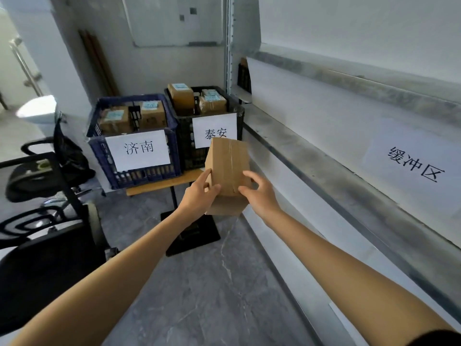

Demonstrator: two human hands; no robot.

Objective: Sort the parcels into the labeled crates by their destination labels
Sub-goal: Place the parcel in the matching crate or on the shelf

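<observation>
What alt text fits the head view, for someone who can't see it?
A left hand and a right hand hold a box in front of two crates of parcels on a low table: a blue crate labelled 济南 and a black crate labelled 泰安. A 缓冲区 sign is at right.

Soft daylight, seemingly from left — mild blur throughout, edges bowed by wide-angle lens.

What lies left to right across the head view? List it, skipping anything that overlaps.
Black office chair → blue crate labeled 济南 → black crate labeled 泰安 → 缓冲区 sign on the right-hand wall.
</observation>
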